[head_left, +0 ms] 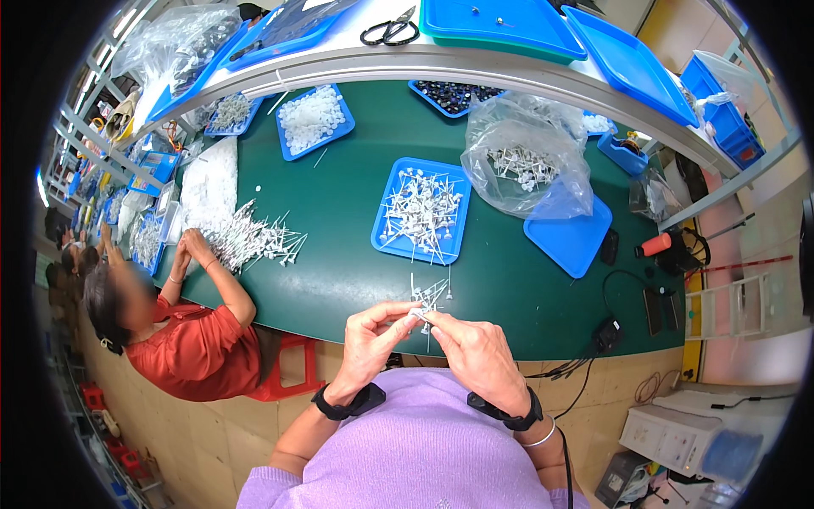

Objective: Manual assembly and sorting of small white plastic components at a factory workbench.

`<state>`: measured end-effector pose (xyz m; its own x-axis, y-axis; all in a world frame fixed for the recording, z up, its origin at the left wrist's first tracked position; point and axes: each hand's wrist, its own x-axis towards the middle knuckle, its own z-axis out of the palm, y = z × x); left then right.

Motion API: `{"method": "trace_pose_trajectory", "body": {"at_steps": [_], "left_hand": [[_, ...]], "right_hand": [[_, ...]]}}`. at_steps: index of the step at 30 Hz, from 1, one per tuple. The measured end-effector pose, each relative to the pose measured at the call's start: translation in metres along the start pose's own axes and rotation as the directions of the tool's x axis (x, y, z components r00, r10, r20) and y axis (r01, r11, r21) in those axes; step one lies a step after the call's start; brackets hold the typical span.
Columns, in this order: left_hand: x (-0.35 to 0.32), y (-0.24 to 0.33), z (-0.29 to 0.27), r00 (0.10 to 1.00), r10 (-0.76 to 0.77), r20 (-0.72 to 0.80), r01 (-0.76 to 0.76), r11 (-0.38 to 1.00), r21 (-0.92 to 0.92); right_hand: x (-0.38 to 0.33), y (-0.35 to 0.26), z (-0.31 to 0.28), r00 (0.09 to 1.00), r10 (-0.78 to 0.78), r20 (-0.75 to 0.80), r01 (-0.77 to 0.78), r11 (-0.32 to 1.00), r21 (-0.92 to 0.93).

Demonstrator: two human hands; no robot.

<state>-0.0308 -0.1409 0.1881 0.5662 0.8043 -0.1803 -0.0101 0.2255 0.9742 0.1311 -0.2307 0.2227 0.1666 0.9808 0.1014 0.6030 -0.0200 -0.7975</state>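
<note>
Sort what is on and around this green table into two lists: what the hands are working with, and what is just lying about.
In use:
- left hand and right hand, pinching a small white pin part between them
- little pile of white pins on the table
- blue tray of white pins

Lying about:
- scissors on the shelf
- clear bag of parts
- empty blue tray
- phone

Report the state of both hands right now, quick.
Left hand: closed, pinching a small white plastic pin part at the fingertips.
Right hand: closed, pinching the same part from the other side.
</note>
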Motion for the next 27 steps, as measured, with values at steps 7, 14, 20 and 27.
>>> {"method": "trace_pose_trajectory", "body": {"at_steps": [7, 14, 20, 27], "left_hand": [[-0.002, -0.005, 0.001, 0.997, 0.078, -0.03, -0.077, 0.997, 0.021], [-0.007, -0.011, 0.008, 0.99, 0.093, -0.103, -0.092, 0.996, 0.012], [-0.006, -0.017, 0.006, 0.942, 0.328, -0.072, -0.291, 0.905, 0.311], [-0.002, -0.019, 0.011, 0.986, 0.079, -0.147, -0.092, 0.992, -0.086]], "right_hand": [[0.0, 0.008, 0.002, 0.997, 0.051, 0.056, -0.06, 0.985, 0.163], [0.007, 0.026, -0.001, 0.902, 0.148, 0.405, -0.383, 0.708, 0.594], [0.008, 0.038, 0.004, 0.811, 0.083, 0.579, -0.564, 0.377, 0.735], [-0.002, 0.013, 0.014, 0.982, 0.154, 0.106, -0.18, 0.933, 0.311]]}}
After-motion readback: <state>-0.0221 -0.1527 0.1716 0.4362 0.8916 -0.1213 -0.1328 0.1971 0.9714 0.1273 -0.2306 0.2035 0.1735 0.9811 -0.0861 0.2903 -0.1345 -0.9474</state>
